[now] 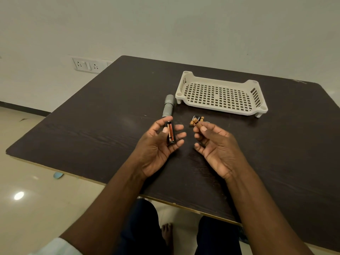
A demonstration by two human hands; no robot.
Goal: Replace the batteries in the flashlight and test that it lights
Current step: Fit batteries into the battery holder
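Observation:
My left hand (158, 144) is palm up above the table and holds a black battery holder (170, 133) with a copper-and-black battery seated in it. My right hand (214, 144) is beside it, fingers curled around a small battery (199, 125) pinched at the thumb tip. The grey flashlight body (168, 106) lies on the dark table (95, 115) just beyond my left fingertips. A few loose copper-and-black batteries (196, 120) lie on the table beyond my right thumb, with a small round part partly hidden next to them.
An empty white perforated plastic tray (187, 78) stands on short legs at the back right of the table. The table's near edge runs above my knees. A wall socket panel (86, 66) is on the wall at the left.

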